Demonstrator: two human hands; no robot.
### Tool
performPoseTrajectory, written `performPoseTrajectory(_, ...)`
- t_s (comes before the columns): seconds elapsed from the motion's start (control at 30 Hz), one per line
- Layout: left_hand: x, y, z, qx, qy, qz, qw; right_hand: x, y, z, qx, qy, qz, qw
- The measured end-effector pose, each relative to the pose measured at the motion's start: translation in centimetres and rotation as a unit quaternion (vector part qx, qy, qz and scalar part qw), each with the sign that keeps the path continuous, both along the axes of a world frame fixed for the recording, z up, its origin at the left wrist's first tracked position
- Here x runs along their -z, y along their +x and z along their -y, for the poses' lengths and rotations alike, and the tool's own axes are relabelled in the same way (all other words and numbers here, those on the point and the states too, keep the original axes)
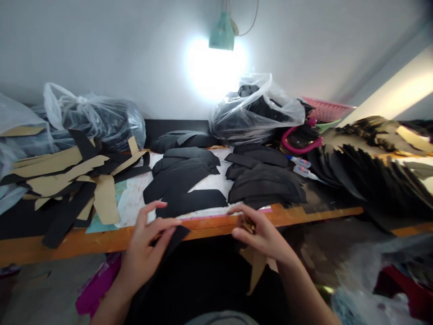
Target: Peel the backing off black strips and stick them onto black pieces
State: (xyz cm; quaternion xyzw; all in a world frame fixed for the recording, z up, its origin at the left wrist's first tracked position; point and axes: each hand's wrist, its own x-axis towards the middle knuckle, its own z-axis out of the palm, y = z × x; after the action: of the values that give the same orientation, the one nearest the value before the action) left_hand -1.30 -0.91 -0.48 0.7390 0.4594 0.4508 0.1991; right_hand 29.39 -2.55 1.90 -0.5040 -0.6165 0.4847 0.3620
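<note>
My left hand [147, 253] pinches a black strip of sheet material [179, 235] between thumb and fingers, just in front of the table edge. My right hand [262, 234] is curled, its thumb and forefinger close around something golden-brown [248, 224] that I cannot make out. Below that hand, pointed tan pieces [257, 268] hang or lie over my dark lap; whether the fingers hold them is unclear. Beyond my hands, black cut pieces lie overlapped in a left stack [184, 174] and a right stack [264, 178] on white paper.
At the left lies a loose heap of tan-and-black pieces [72, 174]. Stuffed plastic bags [98, 119] stand along the wall under a bright lamp [222, 34]. To the right are small glue bottles [301, 164], pink-handled scissors [301, 146], a pink basket [326, 110] and fanned black pieces [375, 180].
</note>
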Motion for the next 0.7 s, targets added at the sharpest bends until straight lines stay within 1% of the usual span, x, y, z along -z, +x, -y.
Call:
performPoseTrajectory(0.03,-0.2,0.9,0.2,0.048,0.014,-0.034,0.998,-0.4,-1.2,-0.1,-0.044,0.005,0.015,0.999)
performPoseTrajectory(0.07,-0.3,1.7,0.4,0.088,0.024,-0.048,0.995,-0.7,-2.4,-0.3,-0.075,0.012,0.027,0.997)
performPoseTrajectory(0.1,-0.3,2.4,0.6,0.117,0.033,-0.049,0.991,-0.8,-3.4,-0.5,-0.092,0.021,0.038,0.995)
performPoseTrajectory(0.13,-0.2,2.8,0.8,0.132,0.038,-0.048,0.989,-1.0,-4.2,-0.7,-0.1,0.032,0.051,0.993)
performPoseTrajectory(0.2,0.2,3.1,1.0,0.13,0.028,-0.048,0.99,-1.1,-5.0,-1.1,-0.102,0.052,0.07,0.991)
performPoseTrajectory(0.27,0.7,2.5,1.0,0.103,-0.009,-0.042,0.994,-1.2,-4.7,-1.5,-0.077,0.058,0.063,0.993)
performPoseTrajectory(0.33,1.5,1.4,0.8,0.063,-0.077,-0.022,0.995,-1.1,-3.8,-2.2,-0.022,0.04,0.022,0.999)
performPoseTrajectory(0.4,2.4,0.2,0.3,0.005,-0.151,0.007,0.989,-0.6,-2.7,-3.0,0.047,0.007,-0.043,0.998)
performPoseTrajectory(0.47,3.3,-0.8,-0.2,-0.061,-0.199,0.05,0.977,0.4,-1.9,-3.9,0.102,-0.022,-0.104,0.989)
performPoseTrajectory(0.53,4.0,-1.4,-0.8,-0.109,-0.217,0.096,0.965,1.5,-1.4,-4.8,0.138,-0.04,-0.132,0.981)
performPoseTrajectory(0.57,4.3,-1.6,-1.0,-0.124,-0.219,0.114,0.961,1.9,-1.4,-5.2,0.149,-0.044,-0.129,0.979)
performPoseTrajectory(0.63,4.5,-1.6,-1.4,-0.142,-0.219,0.123,0.958,2.6,-1.5,-5.6,0.165,-0.037,-0.092,0.981)
performPoseTrajectory(0.7,4.4,-1.4,-1.7,-0.161,-0.201,0.104,0.961,2.8,-1.7,-5.8,0.173,-0.026,-0.05,0.983)
